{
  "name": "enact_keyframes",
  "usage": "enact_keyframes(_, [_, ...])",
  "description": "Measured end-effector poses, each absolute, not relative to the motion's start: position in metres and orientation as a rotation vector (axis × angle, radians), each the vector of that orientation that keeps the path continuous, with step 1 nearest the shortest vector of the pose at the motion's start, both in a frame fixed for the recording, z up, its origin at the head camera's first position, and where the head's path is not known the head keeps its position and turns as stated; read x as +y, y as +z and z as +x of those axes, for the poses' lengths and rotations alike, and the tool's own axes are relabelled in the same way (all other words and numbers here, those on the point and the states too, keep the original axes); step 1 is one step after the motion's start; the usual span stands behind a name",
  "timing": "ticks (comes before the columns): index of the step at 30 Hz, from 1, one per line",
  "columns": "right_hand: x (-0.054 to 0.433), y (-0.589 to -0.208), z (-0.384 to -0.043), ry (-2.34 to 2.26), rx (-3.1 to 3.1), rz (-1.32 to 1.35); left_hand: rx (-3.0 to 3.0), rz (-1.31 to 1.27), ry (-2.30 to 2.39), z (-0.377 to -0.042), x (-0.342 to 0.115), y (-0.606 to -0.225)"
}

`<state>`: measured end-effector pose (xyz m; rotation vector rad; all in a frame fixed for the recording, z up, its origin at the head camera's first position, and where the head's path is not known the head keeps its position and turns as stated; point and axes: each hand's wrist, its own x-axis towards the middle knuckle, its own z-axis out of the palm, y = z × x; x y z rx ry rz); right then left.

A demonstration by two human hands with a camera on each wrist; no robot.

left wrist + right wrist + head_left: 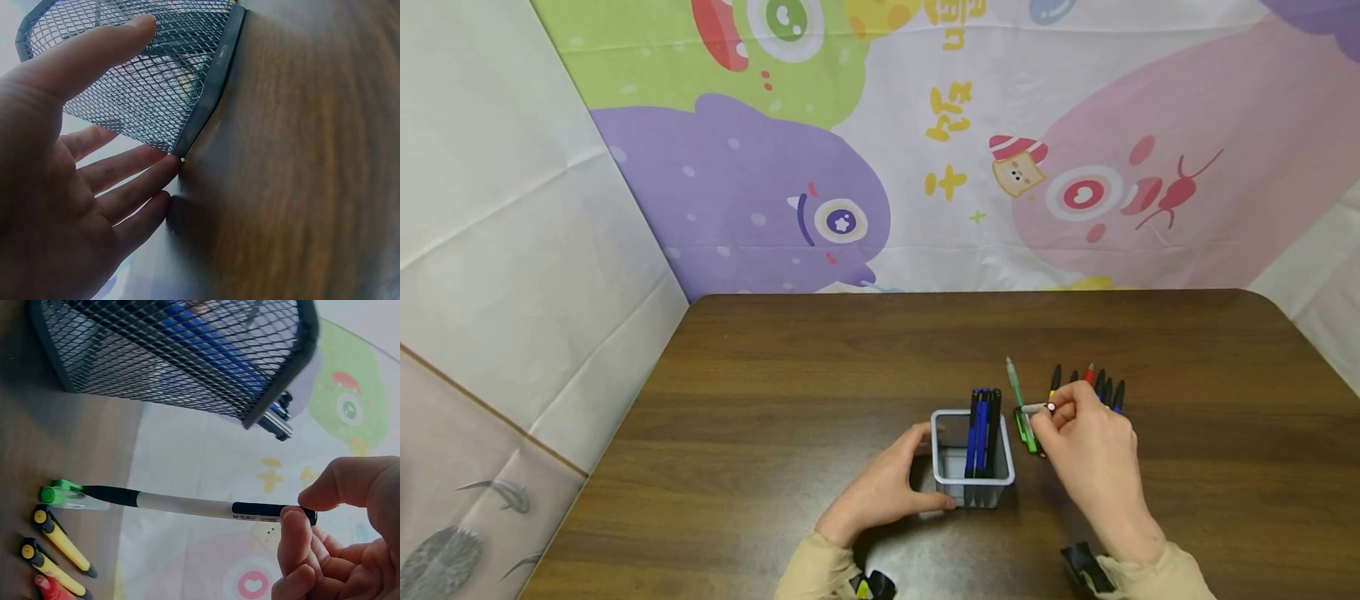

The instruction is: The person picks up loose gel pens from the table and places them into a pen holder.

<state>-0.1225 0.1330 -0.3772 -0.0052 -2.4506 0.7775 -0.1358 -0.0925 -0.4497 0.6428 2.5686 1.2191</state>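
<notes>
Two pale sleeves (pixel 816 571) are showing along the bottom of the head view. Right of centre, the left hand (pixel 891 483) is loosely cupping the pen cup (pixel 958 482), thumb and fingers spread wide, seemingly steadying it. Just right of it, the right hand (pixel 1093 446) is pinching the blunt end of a black-and-white pen (pixel 184 504), apparently keeping the tapered end free. Blue and black pens (pixel 982 433) are standing inside. Farther right, yellow pens (pixel 62 540) and a red pen (pixel 1089 372) are lying partly hidden by the right hand; the cup's wall is separating the pinched pen from the inside.
</notes>
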Motion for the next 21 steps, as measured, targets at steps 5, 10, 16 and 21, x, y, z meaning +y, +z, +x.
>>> enact_keyframes(5, [0.134,-0.371,-0.120,0.776,-2.430,-0.002,2.571,0.634,1.212,-0.136,-0.092,-0.450])
enact_keyframes(10, [0.134,-0.364,-0.117,0.768,-2.393,0.010,2.575,0.629,1.206,-0.136,-0.092,-0.450])
enact_keyframes(16, [0.135,-0.356,-0.111,0.791,-2.315,0.049,2.582,0.635,1.203,-0.136,-0.092,-0.450])
enact_keyframes(21, [0.135,-0.353,-0.109,0.824,-2.217,0.116,2.577,0.638,1.204,-0.136,-0.092,-0.450])
